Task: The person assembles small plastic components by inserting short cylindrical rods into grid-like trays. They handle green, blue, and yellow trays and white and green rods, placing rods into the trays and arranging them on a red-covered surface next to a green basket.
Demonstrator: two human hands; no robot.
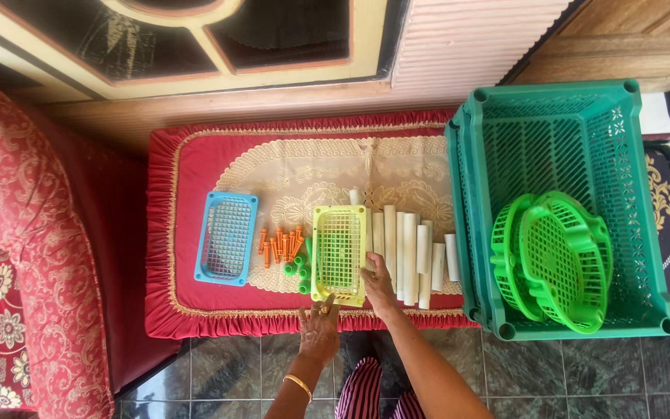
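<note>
We see our left hand (319, 330) lying flat with fingers together at the near edge of the low red-covered table (195, 155), just below the small yellow plastic mesh tray (340, 253), touching nothing but the cloth as far as we can tell. Our right hand (379, 285) rests on the near ends of the white plastic tube lengths (409, 248) beside the tray; whether the fingers are closed round one is hard to make out. Orange plastic pegs (281, 244) and green caps (298, 268) lie left of the tray, the blue mesh tray (227, 237) further left. The tubes lie loose side by side, so a careless pull could roll them off the near edge.
</note>
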